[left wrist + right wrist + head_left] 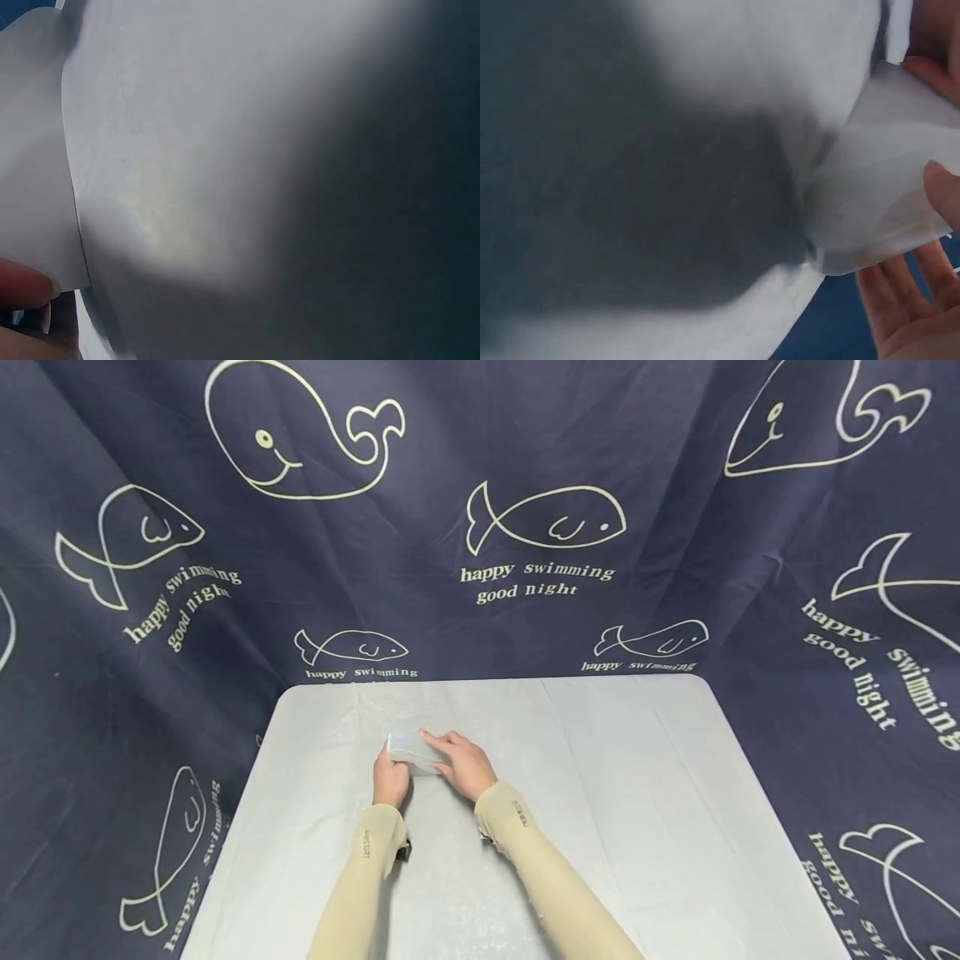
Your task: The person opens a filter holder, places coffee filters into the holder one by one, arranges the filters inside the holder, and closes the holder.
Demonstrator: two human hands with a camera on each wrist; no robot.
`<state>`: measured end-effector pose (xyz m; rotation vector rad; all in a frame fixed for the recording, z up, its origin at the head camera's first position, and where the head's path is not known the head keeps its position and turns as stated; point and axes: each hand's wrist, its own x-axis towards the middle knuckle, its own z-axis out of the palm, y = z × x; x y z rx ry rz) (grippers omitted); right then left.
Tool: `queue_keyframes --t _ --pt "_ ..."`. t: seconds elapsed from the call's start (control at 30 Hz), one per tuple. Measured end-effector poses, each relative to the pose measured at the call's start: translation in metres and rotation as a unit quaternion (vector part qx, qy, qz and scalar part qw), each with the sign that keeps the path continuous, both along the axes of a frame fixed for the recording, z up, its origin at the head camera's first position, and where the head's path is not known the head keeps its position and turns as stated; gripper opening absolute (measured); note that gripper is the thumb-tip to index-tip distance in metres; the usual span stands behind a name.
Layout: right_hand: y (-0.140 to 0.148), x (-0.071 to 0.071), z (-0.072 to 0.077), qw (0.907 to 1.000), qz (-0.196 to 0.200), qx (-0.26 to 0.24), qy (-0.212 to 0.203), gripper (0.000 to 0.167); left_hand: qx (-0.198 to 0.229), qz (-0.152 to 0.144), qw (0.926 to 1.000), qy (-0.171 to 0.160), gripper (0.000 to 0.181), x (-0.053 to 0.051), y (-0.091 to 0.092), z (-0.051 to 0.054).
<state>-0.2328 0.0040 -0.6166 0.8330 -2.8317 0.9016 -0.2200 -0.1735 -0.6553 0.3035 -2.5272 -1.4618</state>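
A pale white-blue, box-shaped item [411, 750] is held just above the table between both hands; its exact kind cannot be told. My left hand [390, 779] grips its left end, fingers curled at the lower corner. At the other end, my right hand [471, 767] holds it with the thumb over one face and the fingers behind. The left wrist view shows a smooth white panel of the item [34, 172] with a fingertip [26, 285] at its lower edge. In the right wrist view the item [885, 165] looks thin and slightly see-through at its rounded end.
A table with a light grey-white cloth [615, 793] spreads beneath the hands, its surface faintly creased. Dark blue curtains [420, 543] printed with whales, fish and lettering hang behind the table and along both sides.
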Motion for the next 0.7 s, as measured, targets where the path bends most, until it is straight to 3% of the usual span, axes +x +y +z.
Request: queue_keyframes --t 0.2,0.4,0.7 --pt "0.012 0.0 -0.001 0.9998 0.013 -0.01 0.01 0.069 -0.021 -0.024 0.9995 0.005 0.046 0.002 0.005 0.004" --pt "0.042 -0.002 -0.003 0.9996 0.006 -0.026 0.013 0.069 -0.047 -0.067 0.9966 0.003 0.059 -0.004 0.029 0.003" --pt "0.087 -0.004 -0.006 0.9989 -0.008 -0.042 0.017 0.071 -0.034 -0.132 0.9907 -0.01 0.069 -0.009 0.065 0.005"
